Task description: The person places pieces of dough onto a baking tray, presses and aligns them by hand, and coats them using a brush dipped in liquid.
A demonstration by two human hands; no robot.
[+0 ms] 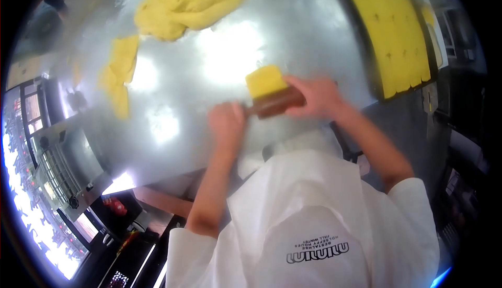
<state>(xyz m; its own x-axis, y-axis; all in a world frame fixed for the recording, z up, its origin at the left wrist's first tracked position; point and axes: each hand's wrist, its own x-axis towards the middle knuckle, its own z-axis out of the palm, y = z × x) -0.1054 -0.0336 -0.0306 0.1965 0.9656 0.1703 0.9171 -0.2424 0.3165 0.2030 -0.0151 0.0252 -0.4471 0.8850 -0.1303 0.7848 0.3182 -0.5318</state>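
Now, small dough piece: a squarish, bright yellow slab with rounded corners (265,80) lies on the worktop in front of the person, right up against the far side of the roller; whether any of it runs underneath, I cannot tell.
Rolling pin: a brown cylinder with a thin handle (277,104), and it lies slightly aslant, its right end a little farther from the body.
Left-hand grip: the person's left hand (226,123), blurred, is closed around the thin handle at the pin's left end.
Right-hand grip: over on the other side, the right hand (321,98) clasps the pin's thick right end, thumb on the far side near the yellow slab, fingers on the near side.
Worktop: a broad, shiny grey metal surface (324,26), with bright glare beyond the pin and to its left.
Big dough: a large, lumpy yellow mound (188,5) sits at the far side, well apart from both hands.
Loose strip: a ragged, flat yellow strip (121,73) lies left of the pin, near the mound.
Yellow sheet: a long panel dotted with small marks (389,31) stretches along the right, beside a dark edge.
Clothing: a white top with black lettering (314,194) fills the near side.
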